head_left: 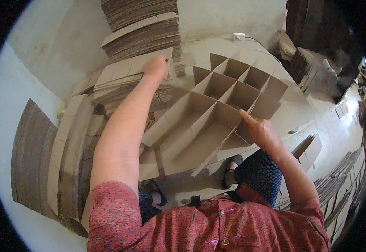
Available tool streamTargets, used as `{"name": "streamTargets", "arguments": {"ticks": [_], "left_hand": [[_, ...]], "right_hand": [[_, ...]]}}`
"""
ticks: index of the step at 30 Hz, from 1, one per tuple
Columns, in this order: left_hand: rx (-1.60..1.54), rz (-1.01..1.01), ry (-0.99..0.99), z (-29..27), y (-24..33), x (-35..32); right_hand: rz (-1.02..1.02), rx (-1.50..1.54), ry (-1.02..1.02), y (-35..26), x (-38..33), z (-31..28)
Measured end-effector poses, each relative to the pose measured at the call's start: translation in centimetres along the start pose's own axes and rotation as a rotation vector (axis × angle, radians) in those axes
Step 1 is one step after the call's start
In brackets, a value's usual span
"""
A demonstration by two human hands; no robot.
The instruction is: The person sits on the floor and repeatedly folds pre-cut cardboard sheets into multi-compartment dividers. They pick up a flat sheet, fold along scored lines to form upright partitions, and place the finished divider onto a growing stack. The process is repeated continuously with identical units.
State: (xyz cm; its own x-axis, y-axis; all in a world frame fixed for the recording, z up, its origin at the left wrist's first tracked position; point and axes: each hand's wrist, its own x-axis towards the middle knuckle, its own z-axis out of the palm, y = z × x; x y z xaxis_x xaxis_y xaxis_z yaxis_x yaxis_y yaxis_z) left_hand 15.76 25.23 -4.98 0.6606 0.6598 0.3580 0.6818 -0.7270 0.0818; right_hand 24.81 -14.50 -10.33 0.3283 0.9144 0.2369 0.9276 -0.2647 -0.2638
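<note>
A partly assembled cardboard divider grid (pixel 216 96) stands in front of me, its slotted strips crossing into several open cells. My right hand (pixel 262 129) is closed at its near right side, a finger stretched along the top edge of a strip and the other fingers curled below, partly hidden. My left arm reaches far forward. There, my left hand (pixel 154 68) is closed at the right end of a slotted cardboard strip (pixel 120 70), on top of a stack of such strips. Its fingertips are mostly hidden by the hand.
Tall stacks of cardboard strips (pixel 145 38) rise behind my left hand. More cardboard stacks (pixel 32 155) lean at the far left. A white power socket (pixel 239 37) with a dark cable lies at the back. Bundles of cardboard (pixel 334 185) lie on the floor at right.
</note>
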Motion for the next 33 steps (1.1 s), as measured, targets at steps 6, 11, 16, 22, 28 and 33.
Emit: {"name": "streamTargets", "arguments": {"ticks": [6, 11, 16, 22, 28, 33], "left_hand": [[-0.263, 0.056, -0.094, -2.9, -3.9, -1.7], [-0.566, 0.112, 0.193, -5.7, -3.5, -6.1], [-0.540, 0.713, 0.468, -6.6, 3.7, -17.5], [-0.584, 0.702, 0.287, -6.8, 6.8, -29.3], [-0.702, 0.247, 0.238, -1.4, 2.0, -38.9], [-0.843, 0.001, 0.088, 2.3, 1.7, -40.7]], "right_hand": [[-0.043, -0.019, 0.262, -2.3, 0.3, -1.8], [0.050, 0.489, 0.323, -6.1, 0.6, -3.3], [0.275, 1.801, 0.100, -9.3, 2.3, -3.2], [0.402, 1.243, 0.375, -6.5, 0.3, -1.6], [0.209, 0.974, 0.553, -8.7, -3.2, -4.1], [0.036, 0.488, 0.560, -8.6, -4.6, -2.5]]}}
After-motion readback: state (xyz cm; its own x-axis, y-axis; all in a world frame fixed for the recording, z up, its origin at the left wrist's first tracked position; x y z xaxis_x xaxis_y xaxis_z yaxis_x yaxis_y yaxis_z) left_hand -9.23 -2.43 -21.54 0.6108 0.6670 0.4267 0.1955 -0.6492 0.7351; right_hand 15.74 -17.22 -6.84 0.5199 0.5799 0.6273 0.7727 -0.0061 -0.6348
